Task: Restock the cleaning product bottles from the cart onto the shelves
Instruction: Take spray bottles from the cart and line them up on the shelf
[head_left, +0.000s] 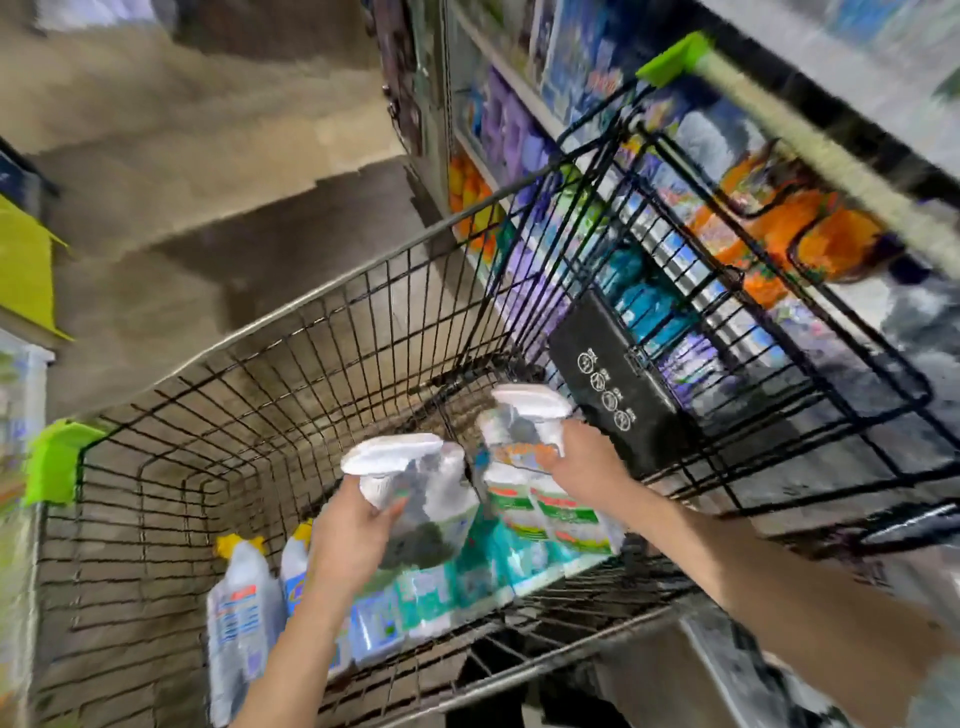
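Both hands are down inside the cart (311, 332), each with a spray bottle. The left hand (353, 530) has its fingers (387, 512) curled round the neck of the left bottle (431, 499), just under the white trigger head. The clear body hangs below the grip, roughly upright, head uppermost. The right hand (584, 462) grips the right bottle (519, 421) the same way, its fingers (548, 457) wrapped at the neck below the trigger. That bottle also stands head up. Its lower part runs down among the green-label bottles (550, 514) lying on the cart floor, and blur hides whether it is clear of them.

The shelves (519, 135) lie to the person's right, beyond the cart's right wire wall, which stands between both bottles and their goal. The right hand is the nearer of the two, close to that wall and to the black seat flap (613, 395). The left hand is nearer the middle of the basket. The coming move probably calls for lifting both bottles straight up along their long axes until the bases are over the rim, then swinging right, with the right bottle likely arriving first. The trigger heads could catch the wire if the swing starts too low.

More stock waits in the cart, including yellow-capped bottles (244, 603) near the left wall.
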